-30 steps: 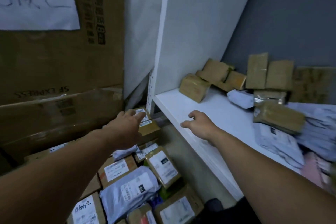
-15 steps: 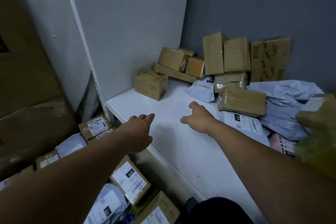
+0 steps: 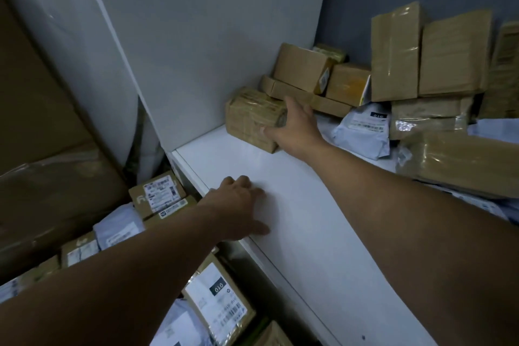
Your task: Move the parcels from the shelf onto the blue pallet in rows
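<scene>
Head view. Right hand (image 3: 295, 125) reaching deep along the shelf (image 3: 295, 205), grip closing on the right end of a box (image 3: 252, 118), thumb at its front, fingers at its top edge; likely to drag it forward. Left hand (image 3: 238, 206) flat, grasping nothing, near the shelf's front edge, probably bracing. Box: brown, tape-wrapped, glossy, sitting leftmost, more parcels (image 3: 421, 65) stacked right of the grip.

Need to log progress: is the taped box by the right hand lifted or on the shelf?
On the shelf. The taped box rests flat; the right hand grips its end.
</scene>
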